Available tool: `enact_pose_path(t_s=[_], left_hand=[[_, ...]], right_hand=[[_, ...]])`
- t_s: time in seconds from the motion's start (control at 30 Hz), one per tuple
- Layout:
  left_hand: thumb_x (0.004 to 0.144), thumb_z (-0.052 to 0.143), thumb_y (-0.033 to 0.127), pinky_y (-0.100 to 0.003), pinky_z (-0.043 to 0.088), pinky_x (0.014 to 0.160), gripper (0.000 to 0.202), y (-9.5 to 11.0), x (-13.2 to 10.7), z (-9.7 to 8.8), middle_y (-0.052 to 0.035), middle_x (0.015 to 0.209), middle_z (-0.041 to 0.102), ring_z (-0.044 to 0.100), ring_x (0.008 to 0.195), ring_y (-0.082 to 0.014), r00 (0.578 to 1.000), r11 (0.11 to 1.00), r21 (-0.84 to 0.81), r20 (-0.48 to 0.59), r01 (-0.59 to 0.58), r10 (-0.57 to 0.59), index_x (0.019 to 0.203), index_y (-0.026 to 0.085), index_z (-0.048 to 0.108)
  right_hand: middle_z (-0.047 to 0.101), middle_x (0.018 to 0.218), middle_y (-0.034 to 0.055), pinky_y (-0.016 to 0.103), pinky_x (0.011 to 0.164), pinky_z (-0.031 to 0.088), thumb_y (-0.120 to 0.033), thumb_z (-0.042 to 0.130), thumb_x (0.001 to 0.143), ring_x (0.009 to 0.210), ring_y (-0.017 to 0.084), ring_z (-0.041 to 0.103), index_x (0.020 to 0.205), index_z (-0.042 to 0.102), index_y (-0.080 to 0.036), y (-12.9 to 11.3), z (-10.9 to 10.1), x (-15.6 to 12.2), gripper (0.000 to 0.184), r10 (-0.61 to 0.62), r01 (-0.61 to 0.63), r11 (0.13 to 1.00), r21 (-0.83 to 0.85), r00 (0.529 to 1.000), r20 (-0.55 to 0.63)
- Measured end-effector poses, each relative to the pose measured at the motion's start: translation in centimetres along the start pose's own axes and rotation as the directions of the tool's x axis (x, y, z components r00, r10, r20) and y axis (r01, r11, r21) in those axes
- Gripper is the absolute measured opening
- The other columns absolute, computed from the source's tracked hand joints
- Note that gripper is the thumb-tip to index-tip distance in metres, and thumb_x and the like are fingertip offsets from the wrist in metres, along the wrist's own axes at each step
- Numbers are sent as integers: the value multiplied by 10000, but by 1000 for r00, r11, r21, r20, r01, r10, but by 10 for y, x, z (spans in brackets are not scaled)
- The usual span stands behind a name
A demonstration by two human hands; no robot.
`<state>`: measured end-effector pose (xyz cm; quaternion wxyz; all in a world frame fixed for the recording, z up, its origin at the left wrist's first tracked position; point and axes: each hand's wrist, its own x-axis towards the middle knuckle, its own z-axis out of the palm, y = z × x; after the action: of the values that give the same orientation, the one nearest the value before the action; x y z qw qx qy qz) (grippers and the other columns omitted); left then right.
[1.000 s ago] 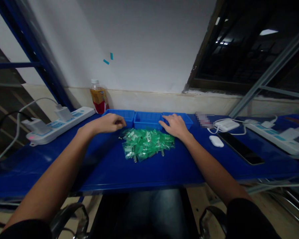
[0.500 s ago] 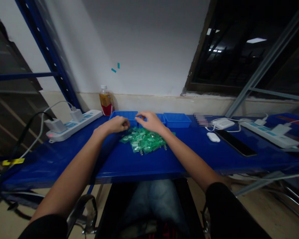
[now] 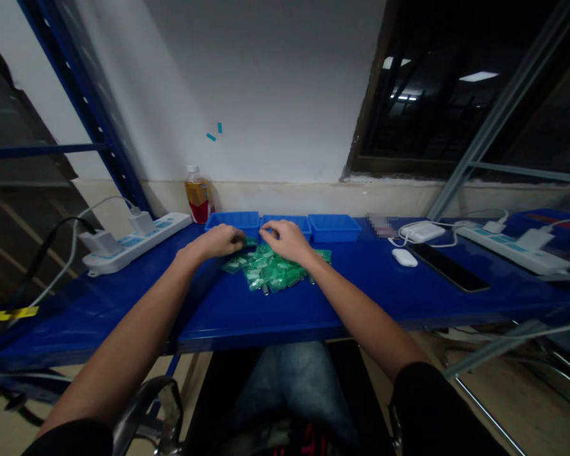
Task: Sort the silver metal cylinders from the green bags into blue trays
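A loose pile of small green circuit boards in clear plastic bags (image 3: 273, 272) lies on the blue table, with a few metal ends poking out at its front edge. My left hand (image 3: 221, 240) is at the pile's back left, its fingers curled inward. Green material shows by its fingertips, but whether it is gripped is unclear. Over the back of the pile is my right hand (image 3: 289, 242), thumb and forefinger bent towards each other. Anything between them is too small to make out. Just behind the hands stand a left blue bin (image 3: 232, 219), a middle blue bin (image 3: 305, 227) and a right blue bin (image 3: 335, 229).
A drink bottle (image 3: 199, 196) stands against the wall. Power strips (image 3: 137, 240) with plugs and cables lie at both sides. On the right are a white earbud case (image 3: 404, 257), a black phone (image 3: 449, 268) and a white charger (image 3: 422, 232). The table's front edge (image 3: 266, 339) is near my lap.
Both hands have lowered slightly towards the pile, and green material now shows by my left fingertips. The camera view has shifted a little.
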<state>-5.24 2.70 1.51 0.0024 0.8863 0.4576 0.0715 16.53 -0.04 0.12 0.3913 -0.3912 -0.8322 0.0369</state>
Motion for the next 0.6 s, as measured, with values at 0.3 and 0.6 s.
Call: enact_pose_path(t_s=[0.3,0.6], left_hand=[[911,387,262,-310,488,869,391,31,-2,2,-83,1168,657,641,1006,-201,800,972,-18,-572,-233,181,1233,185,595],[872,456,450,-377,436,943,408,55,0,-3,-93,1027,698,608,1007,-240,801,887,-432,-583,-164,-136,951,139,708]], right_hand=[[599,599,30,254,565,379,-505,369,905,584,139,553,699,623,-160,-9,5,9,476,431,-383,768,513,902,26],[600,746,39,280,699,440,-270,443,899,758,183,556,879,668,-176,-1,-5,4,244,183,-142,975,168,950,-254]])
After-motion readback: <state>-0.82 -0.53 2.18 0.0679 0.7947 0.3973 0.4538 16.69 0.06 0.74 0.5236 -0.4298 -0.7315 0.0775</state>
